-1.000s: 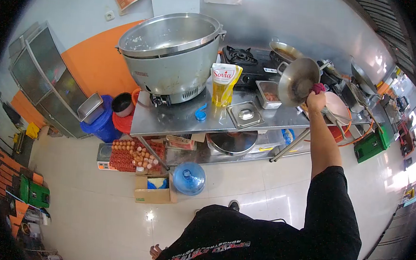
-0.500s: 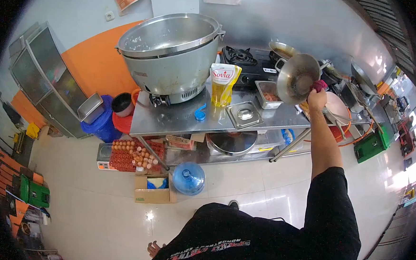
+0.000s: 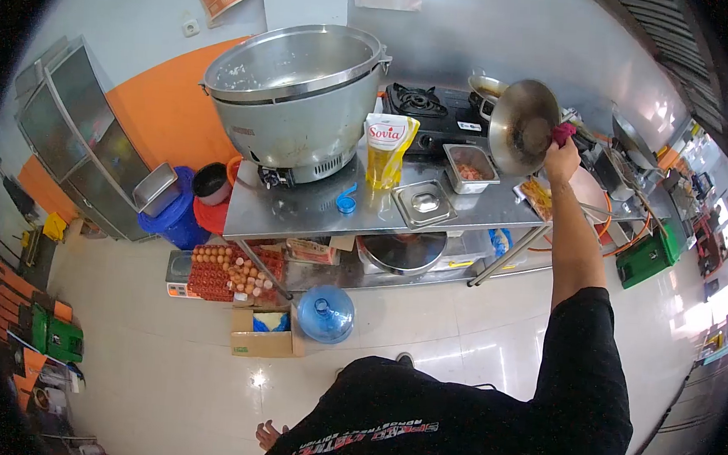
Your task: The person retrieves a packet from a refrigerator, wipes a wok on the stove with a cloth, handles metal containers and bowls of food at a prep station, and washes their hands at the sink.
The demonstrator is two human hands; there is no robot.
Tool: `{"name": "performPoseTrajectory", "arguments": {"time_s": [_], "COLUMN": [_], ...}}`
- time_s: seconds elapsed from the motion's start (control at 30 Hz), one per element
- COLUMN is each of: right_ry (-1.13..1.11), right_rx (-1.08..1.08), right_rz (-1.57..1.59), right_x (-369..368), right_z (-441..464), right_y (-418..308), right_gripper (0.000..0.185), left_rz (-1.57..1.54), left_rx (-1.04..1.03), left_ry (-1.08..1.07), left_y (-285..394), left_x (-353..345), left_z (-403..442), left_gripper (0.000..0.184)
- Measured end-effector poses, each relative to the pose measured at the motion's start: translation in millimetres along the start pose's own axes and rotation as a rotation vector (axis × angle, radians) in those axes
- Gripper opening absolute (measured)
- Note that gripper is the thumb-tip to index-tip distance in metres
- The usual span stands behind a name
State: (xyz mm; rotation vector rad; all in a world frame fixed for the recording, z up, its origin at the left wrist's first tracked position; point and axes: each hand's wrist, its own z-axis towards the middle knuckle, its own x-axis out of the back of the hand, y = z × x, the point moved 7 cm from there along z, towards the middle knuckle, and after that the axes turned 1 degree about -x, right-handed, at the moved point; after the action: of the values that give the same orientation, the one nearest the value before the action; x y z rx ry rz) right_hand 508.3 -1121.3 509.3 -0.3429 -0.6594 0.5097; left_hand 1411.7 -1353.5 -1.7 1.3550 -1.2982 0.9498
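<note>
My right hand point(image 3: 561, 160) is closed on a dark red cloth point(image 3: 563, 135) at the edge of a metal wok point(image 3: 523, 127). The wok is tilted on its side, its browned inside facing me, over the right part of the steel table point(image 3: 298, 211). Left of it sit a metal container of reddish food point(image 3: 470, 169), a lidded steel container point(image 3: 425, 202) and a yellow oil pouch point(image 3: 386, 152). My left hand point(image 3: 269, 433) hangs low beside my body, fingers apart and holding nothing.
A large rice cooker point(image 3: 297, 98) stands on the table's left part. Behind is a black gas stove point(image 3: 421, 106) with another pan point(image 3: 487, 88). Below are egg trays point(image 3: 232, 273), a cardboard box point(image 3: 263, 343) and a blue water jug point(image 3: 325, 314). A green bin point(image 3: 647, 257) stands right.
The wok has tipped further onto its side and shifted slightly to the right with my right hand. My left hand stays low with its fingers apart.
</note>
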Motion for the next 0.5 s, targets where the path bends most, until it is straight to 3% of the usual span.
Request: {"name": "performPoseTrajectory", "arguments": {"time_s": [0.37, 0.5], "right_ry": [-0.086, -0.099], "right_rx": [0.079, 0.232], "right_rz": [-0.003, -0.016], "right_x": [-1.3, -4.0], "right_z": [23.8, 33.5], "right_y": [-42.3, -66.0], "right_gripper": [0.029, 0.027], "left_rz": [0.007, 0.016], "left_rx": [-0.008, 0.008], "left_ry": [0.007, 0.021], "left_y": [3.6, 4.5], "left_x": [0.6, -0.8], "left_z": [-21.6, -28.7], "left_gripper": [0.059, 0.059]}}
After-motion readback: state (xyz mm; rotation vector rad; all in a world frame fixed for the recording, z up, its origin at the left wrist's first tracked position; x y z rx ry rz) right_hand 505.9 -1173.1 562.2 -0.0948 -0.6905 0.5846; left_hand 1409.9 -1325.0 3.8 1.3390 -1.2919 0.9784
